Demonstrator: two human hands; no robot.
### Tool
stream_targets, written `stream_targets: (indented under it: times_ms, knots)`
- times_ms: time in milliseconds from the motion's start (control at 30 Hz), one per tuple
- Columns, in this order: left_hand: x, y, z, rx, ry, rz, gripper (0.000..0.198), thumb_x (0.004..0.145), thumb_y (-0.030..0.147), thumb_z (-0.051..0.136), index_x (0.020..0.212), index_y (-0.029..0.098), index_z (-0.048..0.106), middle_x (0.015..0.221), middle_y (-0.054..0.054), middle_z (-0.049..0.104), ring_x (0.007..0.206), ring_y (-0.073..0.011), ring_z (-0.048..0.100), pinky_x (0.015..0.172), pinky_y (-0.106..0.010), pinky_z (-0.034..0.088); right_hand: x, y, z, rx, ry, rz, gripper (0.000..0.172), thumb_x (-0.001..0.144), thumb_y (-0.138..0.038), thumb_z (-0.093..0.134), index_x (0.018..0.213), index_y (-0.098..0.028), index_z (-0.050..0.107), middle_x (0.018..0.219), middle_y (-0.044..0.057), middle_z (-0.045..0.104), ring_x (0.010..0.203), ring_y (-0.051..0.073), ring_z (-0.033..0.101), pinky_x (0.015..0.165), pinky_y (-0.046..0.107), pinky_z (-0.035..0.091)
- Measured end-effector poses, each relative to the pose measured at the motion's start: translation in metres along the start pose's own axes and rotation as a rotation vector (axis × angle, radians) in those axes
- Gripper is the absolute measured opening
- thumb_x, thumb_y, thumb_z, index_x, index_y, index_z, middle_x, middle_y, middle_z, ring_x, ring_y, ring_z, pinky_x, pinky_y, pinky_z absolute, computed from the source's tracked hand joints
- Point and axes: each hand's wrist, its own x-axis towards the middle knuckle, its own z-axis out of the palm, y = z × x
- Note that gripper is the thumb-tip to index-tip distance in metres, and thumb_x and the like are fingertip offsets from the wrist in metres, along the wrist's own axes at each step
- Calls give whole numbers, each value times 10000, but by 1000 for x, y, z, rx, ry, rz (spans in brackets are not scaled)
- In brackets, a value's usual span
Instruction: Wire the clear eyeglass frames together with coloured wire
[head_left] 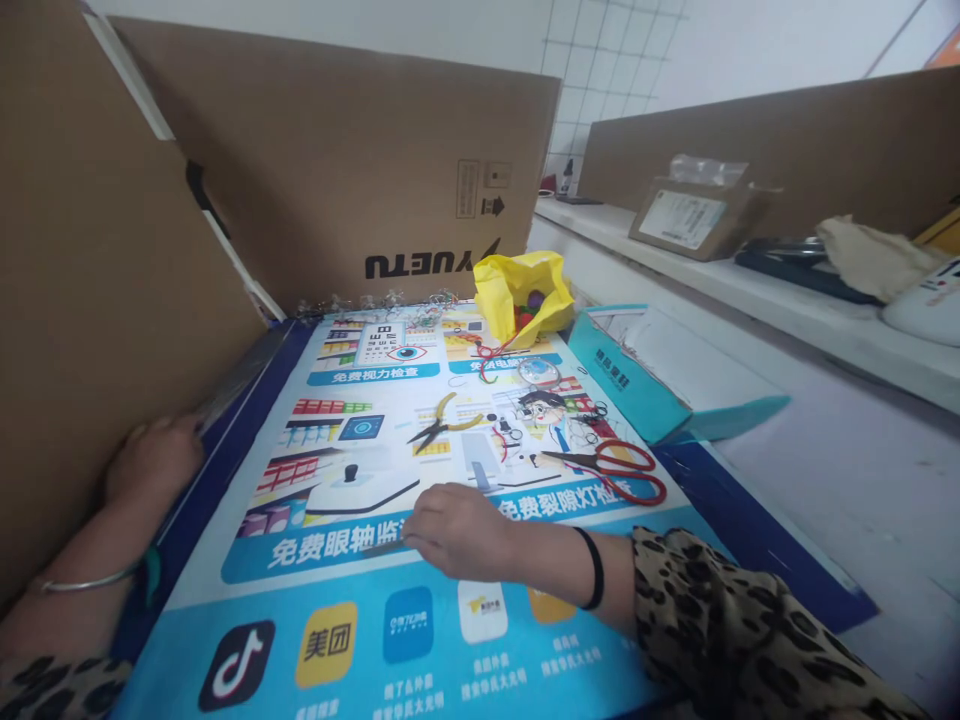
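Observation:
My left hand (154, 462) lies at the left edge of the printed poster (337, 640), knuckles up and fingers curled against the cardboard wall (90, 300), beside a thin grey strip (240, 380). What it grips is hidden. My right hand (459, 530) rests on the middle of the poster with its fingers pressed together over a thin sliver (382, 548) that I cannot name. A black band sits on that wrist, a metal bangle on the left. Yellow-handled pliers (444, 420) lie just beyond the right hand, and red scissors (619, 468) lie to its right.
A yellow plastic bag (521, 290) with small coloured items, a red cord (487, 356) and a clear ring (538, 372) sit at the poster's far end. A teal box (645, 385) lies right of them. A cardboard panel (360, 180) closes the back. The right shelf (787, 310) holds a parcel (694, 215).

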Motion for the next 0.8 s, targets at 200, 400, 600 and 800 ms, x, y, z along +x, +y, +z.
stream_targets:
  times_ms: [200, 400, 600, 800]
  knots:
    - [-9, 5, -10, 255, -118, 92, 436, 872, 260, 213, 999, 121, 607, 1019, -119, 627, 865, -216, 562, 646, -248, 370, 1, -1, -1, -36, 58, -17, 190, 863, -258, 464, 867, -183, 639, 798, 44, 631, 755, 157, 558, 688, 285, 442]
    - [-21, 13, -29, 182, -95, 85, 482, 879, 195, 153, 1004, 61, 599, 985, -168, 629, 884, -259, 583, 681, -307, 406, 4, 1, -1, -14, 108, 2, 191, 870, -245, 467, 870, -172, 644, 777, 46, 647, 759, 157, 573, 698, 282, 451]
    - [-22, 24, -27, 0, -109, -84, 401, 850, 113, 253, 1021, 21, 604, 995, -243, 616, 897, -262, 612, 734, -354, 459, 5, -3, -3, 30, 74, 61, 230, 890, -236, 437, 831, -177, 652, 744, 63, 624, 746, 167, 563, 668, 284, 450]
    - [-13, 13, -7, -121, -64, -170, 372, 848, 91, 290, 1031, 31, 608, 1024, -251, 606, 954, -243, 606, 784, -316, 459, 4, 6, 0, 77, -7, 42, 223, 901, -235, 410, 889, -222, 632, 810, 52, 629, 742, 151, 591, 652, 261, 477]
